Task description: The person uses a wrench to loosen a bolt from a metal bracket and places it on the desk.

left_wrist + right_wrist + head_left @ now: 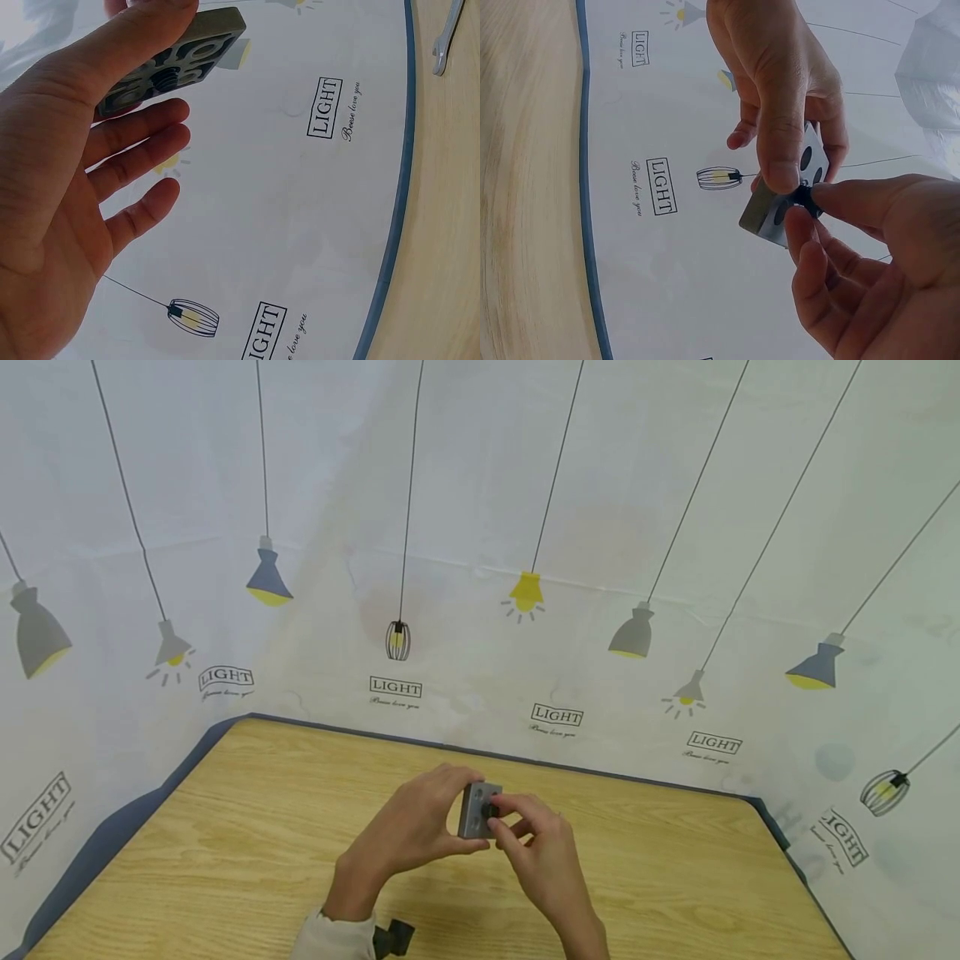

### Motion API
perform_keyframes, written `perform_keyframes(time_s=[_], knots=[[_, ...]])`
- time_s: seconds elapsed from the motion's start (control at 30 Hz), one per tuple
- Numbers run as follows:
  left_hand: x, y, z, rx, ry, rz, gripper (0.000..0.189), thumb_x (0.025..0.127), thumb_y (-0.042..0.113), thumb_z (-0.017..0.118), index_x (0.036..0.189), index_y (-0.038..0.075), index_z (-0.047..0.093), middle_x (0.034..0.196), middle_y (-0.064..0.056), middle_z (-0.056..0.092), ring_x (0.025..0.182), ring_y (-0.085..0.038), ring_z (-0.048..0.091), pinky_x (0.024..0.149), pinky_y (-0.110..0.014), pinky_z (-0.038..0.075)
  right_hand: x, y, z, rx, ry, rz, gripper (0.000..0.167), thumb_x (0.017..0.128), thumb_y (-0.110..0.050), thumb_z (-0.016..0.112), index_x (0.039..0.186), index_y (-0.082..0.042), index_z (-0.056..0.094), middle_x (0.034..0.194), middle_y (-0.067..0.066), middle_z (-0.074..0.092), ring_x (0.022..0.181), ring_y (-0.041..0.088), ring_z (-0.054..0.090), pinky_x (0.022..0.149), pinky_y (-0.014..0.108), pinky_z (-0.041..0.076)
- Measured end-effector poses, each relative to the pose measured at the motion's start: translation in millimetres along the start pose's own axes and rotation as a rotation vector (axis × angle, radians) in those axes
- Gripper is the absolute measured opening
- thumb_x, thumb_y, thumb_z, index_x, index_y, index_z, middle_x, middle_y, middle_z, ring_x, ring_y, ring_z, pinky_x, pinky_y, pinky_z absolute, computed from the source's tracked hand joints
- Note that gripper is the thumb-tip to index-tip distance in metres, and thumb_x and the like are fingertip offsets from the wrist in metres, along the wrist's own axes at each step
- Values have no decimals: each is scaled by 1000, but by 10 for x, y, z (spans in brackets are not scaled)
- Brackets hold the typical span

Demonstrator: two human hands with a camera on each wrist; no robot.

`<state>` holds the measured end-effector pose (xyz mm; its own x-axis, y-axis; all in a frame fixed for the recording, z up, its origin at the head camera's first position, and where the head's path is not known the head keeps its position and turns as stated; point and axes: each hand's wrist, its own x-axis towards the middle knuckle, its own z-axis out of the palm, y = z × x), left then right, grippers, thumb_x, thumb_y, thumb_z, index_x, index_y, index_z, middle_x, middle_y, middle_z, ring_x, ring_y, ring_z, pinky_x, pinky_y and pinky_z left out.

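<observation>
Two-handed grip on a grey, rectangular, metallic-looking block (470,811) with round holes in its face, held raised above the table. The left hand (420,820) is parted to the block's width, its thumb on the near edge and fingertips at the far edge; the left wrist view shows its other fingers extended below the block, apart from one another. The right hand (546,853) is nearly closed, thumb and forefinger pinching a small, round, black piece (491,810) at the middle of the holed face; whether the piece is seated there cannot be told. Beneath the grip, a pale wood-grained table (660,885); beyond it, a white sheet printed with hanging lamps (472,710). Well apart from the left grip, a silver-grey metal wrench (444,46) lies on the table, partly cut off by the left wrist view.
</observation>
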<state>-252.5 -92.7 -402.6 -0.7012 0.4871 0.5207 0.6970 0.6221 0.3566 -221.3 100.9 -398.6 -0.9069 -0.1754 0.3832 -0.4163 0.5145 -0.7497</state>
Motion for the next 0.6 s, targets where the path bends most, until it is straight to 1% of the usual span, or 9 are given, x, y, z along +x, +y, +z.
perform_keyframes(time_s=[0.17,0.43,0.6], knots=[[-9,1,-2,2,7,9,63,72,43,88,122,17,60,113,6,64,103,-7,60,87,-29,55,-1,-5,3,-4,1,-4,22,88,-2,72,108,-9,72,97,4,70,65,4,65,53,20,53],[-6,3,1,-4,-4,-8,63,73,44,87,123,17,60,114,7,64,103,-6,59,87,-29,54,2,3,8,5,7,-23,24,87,2,72,107,-11,73,97,2,69,65,4,65,52,20,52],[-4,9,-1,-1,-10,-16,63,73,44,87,124,17,60,114,7,64,103,-6,59,87,-29,54,-3,10,5,3,5,-36,25,86,3,72,107,-11,73,97,4,68,66,6,66,52,20,51]])
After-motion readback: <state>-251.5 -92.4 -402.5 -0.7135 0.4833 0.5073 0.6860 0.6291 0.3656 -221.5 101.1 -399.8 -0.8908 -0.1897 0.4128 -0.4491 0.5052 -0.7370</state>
